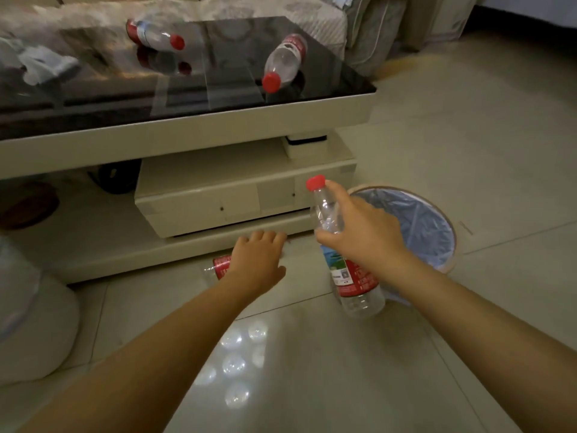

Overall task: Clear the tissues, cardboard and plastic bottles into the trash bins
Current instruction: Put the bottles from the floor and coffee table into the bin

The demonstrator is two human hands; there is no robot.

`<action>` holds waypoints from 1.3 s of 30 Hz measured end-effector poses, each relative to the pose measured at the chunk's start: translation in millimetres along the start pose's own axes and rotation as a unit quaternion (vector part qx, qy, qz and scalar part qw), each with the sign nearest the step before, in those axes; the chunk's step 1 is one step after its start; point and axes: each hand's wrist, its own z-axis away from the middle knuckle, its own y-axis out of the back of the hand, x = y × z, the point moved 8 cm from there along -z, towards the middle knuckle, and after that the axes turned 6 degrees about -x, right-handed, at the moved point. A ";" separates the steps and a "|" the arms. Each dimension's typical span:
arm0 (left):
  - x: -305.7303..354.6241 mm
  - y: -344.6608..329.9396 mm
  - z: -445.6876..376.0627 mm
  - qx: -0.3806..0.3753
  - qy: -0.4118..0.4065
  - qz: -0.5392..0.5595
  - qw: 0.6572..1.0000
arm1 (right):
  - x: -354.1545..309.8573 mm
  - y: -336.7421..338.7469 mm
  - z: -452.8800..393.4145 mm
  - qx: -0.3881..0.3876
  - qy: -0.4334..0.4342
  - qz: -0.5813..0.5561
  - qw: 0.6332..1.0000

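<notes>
My right hand (pixel 362 232) grips a clear plastic bottle (pixel 349 276) with a red cap and red label, held nearly upright just left of the round trash bin (pixel 449 232) lined with a blue bag. My left hand (pixel 257 260) hovers with fingers spread over another bottle (pixel 218 267) lying on the floor by the table base, mostly hidden under the hand. Two more red-capped bottles lie on the black glass tabletop, one at the back left (pixel 156 34) and one near the right (pixel 284 62). Crumpled white tissues (pixel 43 65) sit at the table's left.
The low coffee table (pixel 218 126) has a cream frame and a drawer unit (pixel 218 201) underneath. A sofa (pixel 312 14) stands behind it. A white rounded object (pixel 34 326) sits on the floor at the left. Tiled floor spreads to the right and front.
</notes>
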 end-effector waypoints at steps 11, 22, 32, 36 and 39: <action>-8.7 1.4 -110.1 -0.043 -0.048 -0.078 0.995 | 65.6 44.3 -77.6 0.009 -0.098 -0.005 0.995; 36.3 -91.4 -193.8 -0.042 -0.084 -0.093 0.991 | 179.5 -44.0 -72.0 0.055 -0.174 -0.129 0.975; 2.2 -149.7 -187.7 -0.067 -0.075 -0.094 0.990 | 207.0 -135.9 -87.2 -0.045 -0.259 -0.287 0.921; -22.7 -166.0 -178.7 -0.102 -0.038 -0.075 0.991 | 216.6 -153.7 -88.3 -0.084 -0.293 -0.302 0.903; -43.2 -180.1 -172.0 -0.138 -0.019 -0.094 0.986 | 216.0 -163.6 -87.5 -0.121 -0.301 -0.291 0.900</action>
